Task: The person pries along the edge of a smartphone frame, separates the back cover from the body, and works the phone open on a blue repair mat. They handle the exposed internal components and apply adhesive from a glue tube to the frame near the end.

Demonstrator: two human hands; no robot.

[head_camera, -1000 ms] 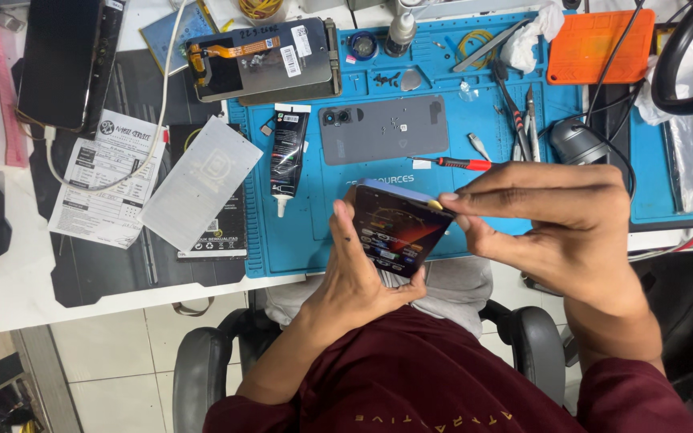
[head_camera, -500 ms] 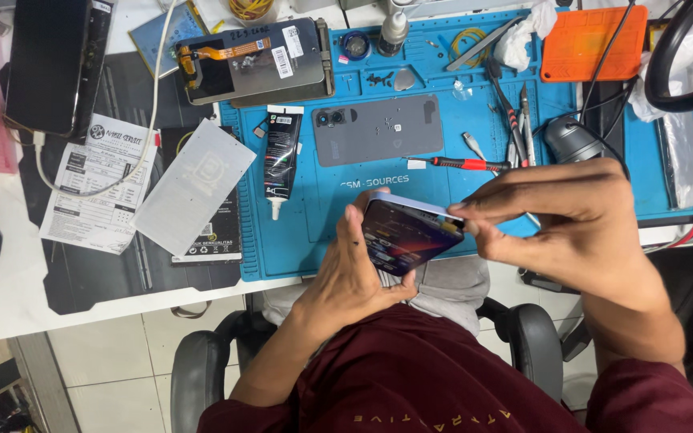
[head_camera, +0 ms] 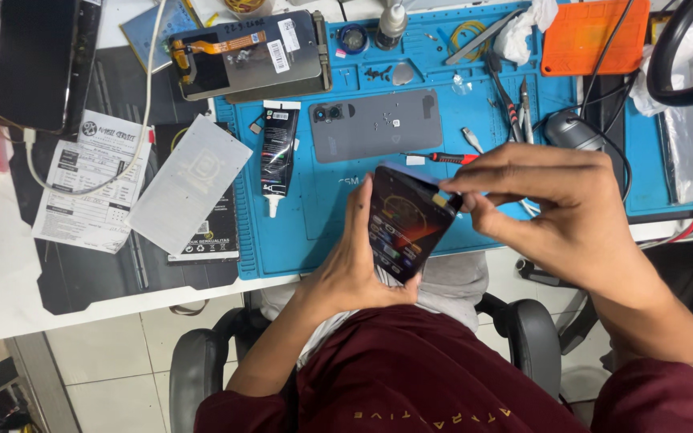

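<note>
From the head view, the left hand (head_camera: 354, 269) cradles a slim rectangular smartphone with a glossy, lit glass screen (head_camera: 407, 222), its fingers (head_camera: 360, 210) curled along the phone's left edge and the palm under its lower end. The phone is tilted, held in the air above the near edge of the bench, over the person's lap. The right hand (head_camera: 559, 212) meets the phone's upper right corner, thumb and forefinger pinched nearly shut on a small pale tab there; whether that tab is a film or a sticker cannot be told.

Behind the hands lies a blue rubbery work mat with moulded compartments (head_camera: 314, 216). On it rest a matte grey phone back cover with two round camera holes (head_camera: 374, 124), a black squeeze tube of glue with a white nozzle (head_camera: 277, 152), and a thin screwdriver with a red handle (head_camera: 447, 158). At the mat's far left edge sits a detached display panel with an orange flex ribbon (head_camera: 250, 56); at its far right, a flat orange rectangular pad (head_camera: 595, 36). Left of the mat lie a frosted white plastic sheet (head_camera: 190, 183) and a printed white paper slip (head_camera: 90, 192) on a dark surface.
</note>
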